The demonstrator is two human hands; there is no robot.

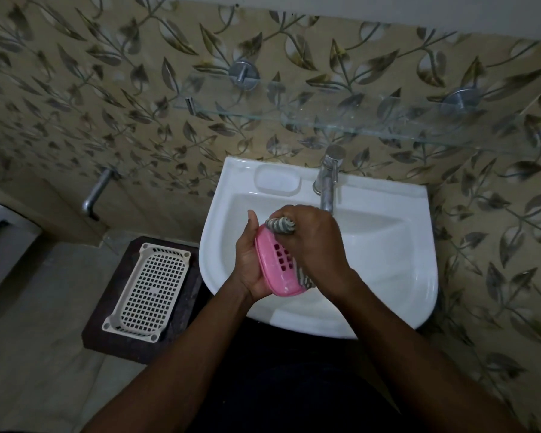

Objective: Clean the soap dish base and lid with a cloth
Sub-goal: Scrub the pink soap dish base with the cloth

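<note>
Cloth [280,226], striped, sits bunched in the closed right grip [314,245], pressed onto the perforated pink soap dish [270,260]. Left grip [250,265] clasps the dish's left edge. Both hang above the sink [384,260] bowl, tap [327,189] just behind, basket [150,285] well left.

Two hands show, the left hand [249,264] and the right hand [314,242], with one pink soap dish part [278,267], one striped cloth [281,226], one sink [420,245], one tap [327,182], one glass shelf [325,120], two round metal mounts [243,73] and one white basket [150,285].
</note>
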